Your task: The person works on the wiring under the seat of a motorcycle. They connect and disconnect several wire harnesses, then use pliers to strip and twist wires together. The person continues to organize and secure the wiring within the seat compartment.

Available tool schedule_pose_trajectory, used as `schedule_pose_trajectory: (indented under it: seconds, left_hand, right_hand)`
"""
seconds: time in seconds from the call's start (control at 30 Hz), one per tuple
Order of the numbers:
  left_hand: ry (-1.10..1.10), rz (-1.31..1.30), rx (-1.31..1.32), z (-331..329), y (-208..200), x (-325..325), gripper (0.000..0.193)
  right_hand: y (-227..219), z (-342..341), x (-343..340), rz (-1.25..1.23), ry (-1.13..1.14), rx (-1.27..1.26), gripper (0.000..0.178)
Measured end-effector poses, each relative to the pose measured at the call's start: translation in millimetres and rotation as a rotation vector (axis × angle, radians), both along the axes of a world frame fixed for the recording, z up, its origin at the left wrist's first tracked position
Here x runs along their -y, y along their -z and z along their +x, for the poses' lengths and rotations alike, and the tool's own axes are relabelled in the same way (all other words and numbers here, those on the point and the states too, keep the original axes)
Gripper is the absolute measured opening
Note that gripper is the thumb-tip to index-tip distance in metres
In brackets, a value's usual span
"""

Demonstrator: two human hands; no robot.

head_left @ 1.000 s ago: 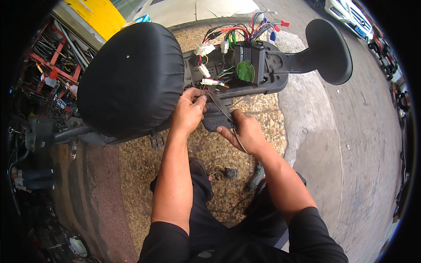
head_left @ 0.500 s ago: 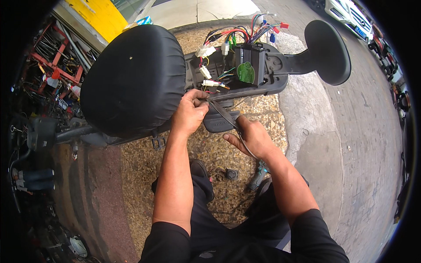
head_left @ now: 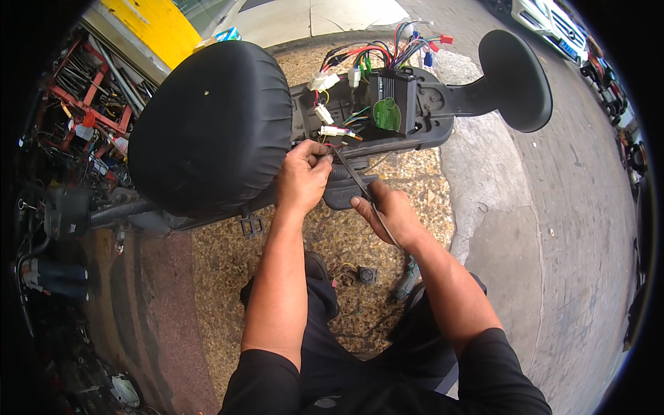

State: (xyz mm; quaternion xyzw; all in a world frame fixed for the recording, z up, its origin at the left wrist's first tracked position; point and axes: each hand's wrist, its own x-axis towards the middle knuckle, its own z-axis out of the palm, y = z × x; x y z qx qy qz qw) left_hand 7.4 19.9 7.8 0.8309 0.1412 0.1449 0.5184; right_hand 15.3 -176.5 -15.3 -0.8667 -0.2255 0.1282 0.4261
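Observation:
A dark cable (head_left: 358, 181) stretches between my hands along the near side of an opened scooter body (head_left: 430, 131). With thumb and fingers pinched, my left hand (head_left: 303, 173) holds the cable's upper end beside thin wires; the exact grip point is partly hidden. My right hand (head_left: 393, 213) is closed on the cable lower down, its thumb pressed against it, and the tail passes below the hand. White connectors (head_left: 333, 131) lie just above my left fingertips. A black finned controller box (head_left: 394, 104) with a green label sits in the open compartment, many coloured wires rising behind it.
A large black seat (head_left: 211, 128) rises left of my hands, and a black padded backrest (head_left: 515, 81) stands at the right. On the ground between my feet lie a small dark round part (head_left: 366, 275) and a teal power tool (head_left: 408, 280). A red rack (head_left: 90, 86) stands far left.
My right thumb has come down onto the cable, and the cable now runs straighter and tauter between my hands. My left hand stays at nearly the same spot.

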Motion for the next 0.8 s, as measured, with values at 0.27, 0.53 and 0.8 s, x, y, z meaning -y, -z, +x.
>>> schedule_pose_trajectory:
  seconds: [0.27, 0.53, 0.8]
  left_hand:
    - [-0.057, -0.019, 0.051, 4.7, 13.5, -0.2, 0.009]
    - [-0.048, -0.134, 0.077, 8.5, 20.3, -3.0, 0.009]
    - [-0.014, -0.167, 0.096, 6.7, 17.0, -1.8, 0.008]
  right_hand:
    - [5.3, -7.5, -14.6, -0.123, 0.068, 0.216, 0.044]
    - [11.1, -4.4, -27.3, -0.137, 0.077, 0.238, 0.046]
    - [11.5, 2.0, -23.8, -0.17, 0.085, 0.302, 0.041]
